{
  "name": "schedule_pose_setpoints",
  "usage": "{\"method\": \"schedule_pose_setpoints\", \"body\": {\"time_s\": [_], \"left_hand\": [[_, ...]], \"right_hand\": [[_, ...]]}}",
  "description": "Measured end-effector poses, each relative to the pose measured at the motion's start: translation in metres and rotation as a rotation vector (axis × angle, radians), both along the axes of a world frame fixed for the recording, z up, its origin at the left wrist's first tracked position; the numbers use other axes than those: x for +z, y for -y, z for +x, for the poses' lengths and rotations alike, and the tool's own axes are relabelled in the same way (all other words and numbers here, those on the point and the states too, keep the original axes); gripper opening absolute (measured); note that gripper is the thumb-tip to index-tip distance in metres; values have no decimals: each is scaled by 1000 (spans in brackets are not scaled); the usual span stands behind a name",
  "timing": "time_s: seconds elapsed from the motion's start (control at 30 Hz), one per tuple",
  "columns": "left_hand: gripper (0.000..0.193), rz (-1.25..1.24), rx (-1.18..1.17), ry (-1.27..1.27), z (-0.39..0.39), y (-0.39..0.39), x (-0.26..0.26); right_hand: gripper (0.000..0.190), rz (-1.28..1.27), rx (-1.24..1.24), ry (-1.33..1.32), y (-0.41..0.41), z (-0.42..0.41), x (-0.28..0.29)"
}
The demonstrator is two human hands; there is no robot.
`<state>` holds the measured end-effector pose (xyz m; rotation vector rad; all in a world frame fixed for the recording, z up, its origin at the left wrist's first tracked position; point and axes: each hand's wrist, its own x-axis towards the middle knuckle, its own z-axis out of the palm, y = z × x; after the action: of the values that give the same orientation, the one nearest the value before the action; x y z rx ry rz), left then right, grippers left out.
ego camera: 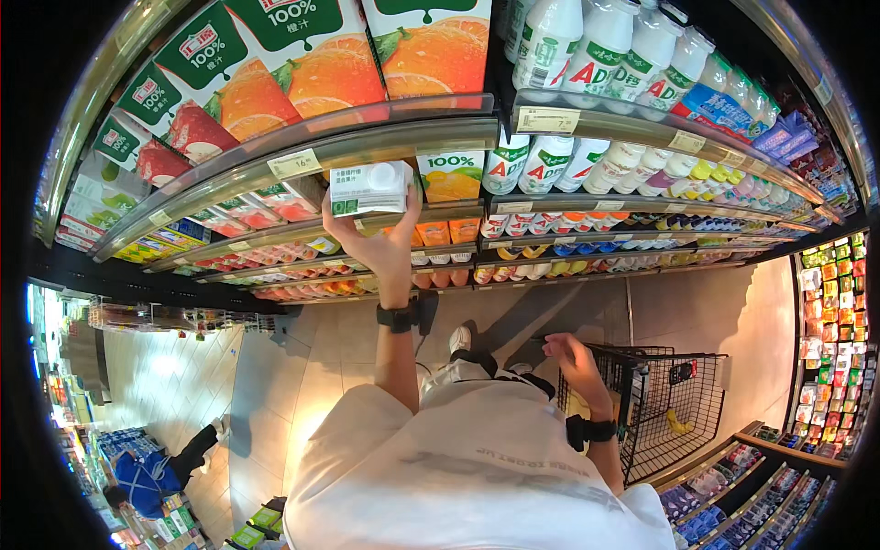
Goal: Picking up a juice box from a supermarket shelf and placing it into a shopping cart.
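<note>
My left hand (385, 249) grips a white juice carton (364, 201) by its sides, just in front of the shelf. The carton's white cap and top face point up towards me, and its top bears writing. Behind it to the right, another carton (452, 180) with orange fruit printed on it stands on the shelf. My right hand (576, 366) holds nothing, its fingers loosely bent. It hangs low at my right side, close to a black wire shopping cart (663, 450). A bunch of bananas (679, 421) lies in the cart.
Large orange juice cartons (433, 58) fill the upper left shelf, with white plastic drink bottles (546, 48) to the right. A clear shelf lip (316, 130) runs above my left hand. A person in blue (148, 481) is at lower left. Another display (729, 495) stands behind the cart.
</note>
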<state>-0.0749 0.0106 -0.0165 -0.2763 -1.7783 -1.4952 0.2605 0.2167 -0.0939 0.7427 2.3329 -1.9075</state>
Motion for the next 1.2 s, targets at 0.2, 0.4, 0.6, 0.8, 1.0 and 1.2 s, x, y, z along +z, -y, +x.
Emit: {"method": "schedule_pose_setpoints", "body": {"time_s": [0.2,0.4,0.6,0.8,1.0,1.2], "left_hand": [[103,63,-52,-21,-5,5,-5],[104,9,-68,-19,8,7,-2],[102,24,-25,-67,-2,7,0],[107,69,-61,-160,-28,5,-29],[106,109,-49,-123,-33,-7,-40],[117,83,-184,87,-31,-5,-21]], "right_hand": [[29,6,20,17,-2,8,-8],[28,42,36,36,3,10,5],[27,75,64,43,-1,23,-4],[29,93,53,150,3,25,-3],[29,111,46,182,1,21,4],[32,106,36,164,0,26,-14]]}}
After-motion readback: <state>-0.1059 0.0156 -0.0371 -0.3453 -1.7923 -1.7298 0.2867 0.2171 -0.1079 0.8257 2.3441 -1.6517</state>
